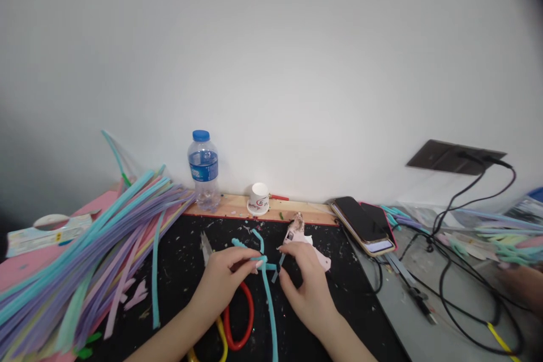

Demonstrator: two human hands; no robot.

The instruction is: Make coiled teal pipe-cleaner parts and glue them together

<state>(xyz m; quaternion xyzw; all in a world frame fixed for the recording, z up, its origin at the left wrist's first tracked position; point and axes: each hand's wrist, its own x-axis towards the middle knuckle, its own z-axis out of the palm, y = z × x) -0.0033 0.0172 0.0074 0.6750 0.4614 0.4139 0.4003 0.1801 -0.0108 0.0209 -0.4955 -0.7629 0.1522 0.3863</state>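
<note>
Two hands are facing each other over a black mat [356, 294]: the left hand [224, 277] is pinching a turquoise fuzzy stem [268, 305] near its crossing; the stem, nearer that hand, is trailing lengthwise toward the wearer; the right hand [309, 281] is arching, fingertips narrowly parted at a pale strip [275, 278], its grip unclear.

The stem [270, 311] is turquoise, the mat [180, 271] black.
</note>
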